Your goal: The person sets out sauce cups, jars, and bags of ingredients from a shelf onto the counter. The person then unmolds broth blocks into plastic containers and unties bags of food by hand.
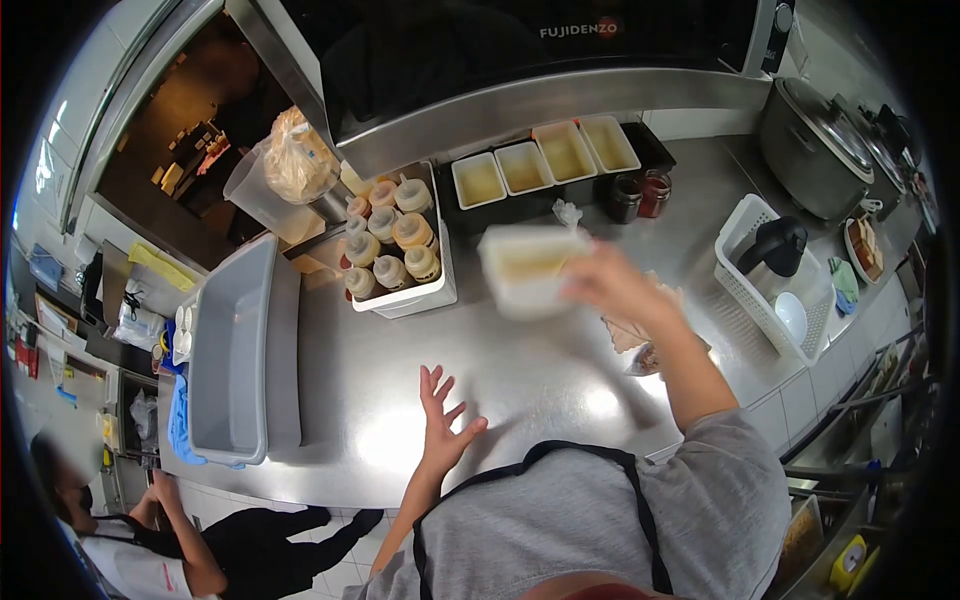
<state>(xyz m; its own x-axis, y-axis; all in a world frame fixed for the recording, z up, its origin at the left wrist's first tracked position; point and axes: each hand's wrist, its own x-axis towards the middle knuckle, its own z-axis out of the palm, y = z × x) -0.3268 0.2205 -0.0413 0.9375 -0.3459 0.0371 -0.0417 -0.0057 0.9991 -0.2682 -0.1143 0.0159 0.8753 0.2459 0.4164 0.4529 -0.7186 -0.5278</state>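
Observation:
My right hand [605,283] grips the right end of a small white rectangular tub [520,290], raised over the steel counter and smeared by motion. Something yellowish shows inside the tub. Lower and to the left, my left hand [442,420] is held above the counter with its fingers spread and nothing in them. Beyond the held tub, similar white tubs [480,180] with yellowish insides stand in a row at the back. A white bin [408,300] full of squeeze bottles [388,272] stands left of the held tub. Partly behind my right forearm lies a patterned packet [625,335].
A large grey tub [262,350] stands at the counter's left end. To the right are a white basket [745,270] with a black-lidded jug [775,247], a large cooker [815,150], and dark jars [625,198]. A co-worker [150,550] stands at lower left.

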